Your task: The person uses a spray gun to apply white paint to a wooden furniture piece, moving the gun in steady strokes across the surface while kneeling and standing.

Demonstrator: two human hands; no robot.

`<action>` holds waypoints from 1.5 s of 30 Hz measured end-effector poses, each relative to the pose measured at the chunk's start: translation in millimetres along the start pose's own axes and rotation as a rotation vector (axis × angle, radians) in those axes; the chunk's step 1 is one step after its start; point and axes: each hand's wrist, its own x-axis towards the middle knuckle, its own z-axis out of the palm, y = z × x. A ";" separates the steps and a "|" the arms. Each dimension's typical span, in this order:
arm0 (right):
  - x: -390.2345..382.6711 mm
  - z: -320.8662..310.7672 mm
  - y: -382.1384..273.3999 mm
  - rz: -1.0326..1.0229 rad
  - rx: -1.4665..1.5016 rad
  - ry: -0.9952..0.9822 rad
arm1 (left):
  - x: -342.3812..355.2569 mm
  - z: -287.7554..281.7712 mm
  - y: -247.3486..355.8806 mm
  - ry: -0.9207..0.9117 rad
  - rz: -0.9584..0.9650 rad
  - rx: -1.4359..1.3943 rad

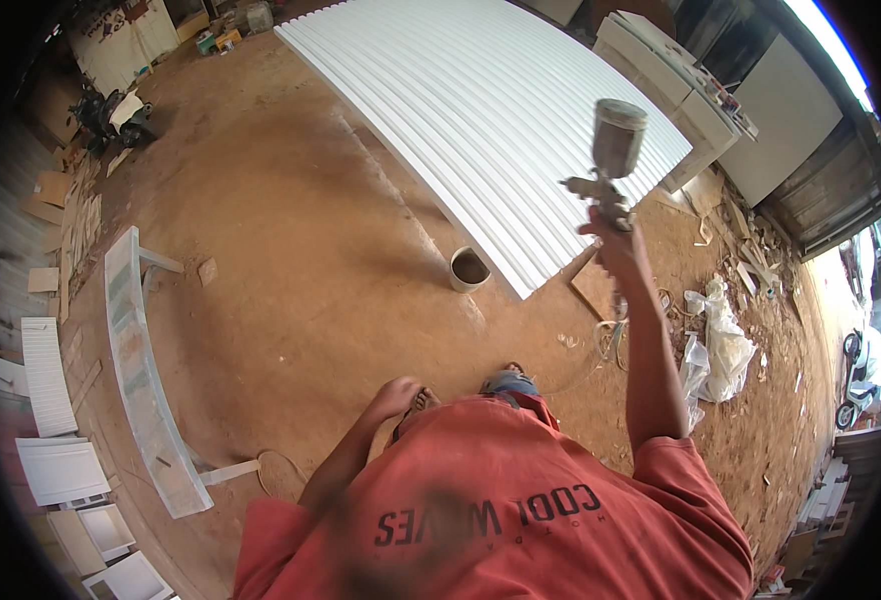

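Note:
My right hand (618, 246) is closed round the handle of a spray gun (601, 190), its metal cup (620, 138) on top. The gun is held over the right part of a large white ribbed panel (491, 110), raised above the dirt floor; whether it touches the panel does not show. My left hand (397, 397) hangs low by my left side, above my foot. Its fingers are small and partly turned away, so their grip is unclear. A round pot (469, 270) stands by the panel's near corner.
A long whitish bench (136, 370) stands at the left, with white drawer-like pieces (61, 470) beyond it. At the right lie clear plastic sheeting (726, 345), scraps and a looped hose (613, 340). A white cabinet (661, 85) stands behind the panel, a motorbike (111, 115) far left.

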 end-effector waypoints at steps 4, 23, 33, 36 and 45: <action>-22.7 90.3 -63.1 -0.048 0.196 -0.172 | 50.8 3.1 136.3 -0.196 0.447 -0.117; 322.0 232.3 -107.8 0.114 -0.151 0.138 | 169.0 -252.4 127.1 -0.178 0.298 -0.115; 457.8 373.6 -180.1 0.017 -0.084 0.063 | 234.5 -395.8 119.2 -0.156 0.157 -0.177; 466.7 400.1 -202.3 0.039 -0.084 0.081 | 261.5 -442.8 110.5 -0.205 0.169 -0.101; 440.3 405.7 -186.7 0.199 -0.226 0.341 | 342.3 -582.2 89.1 -0.519 0.299 -0.149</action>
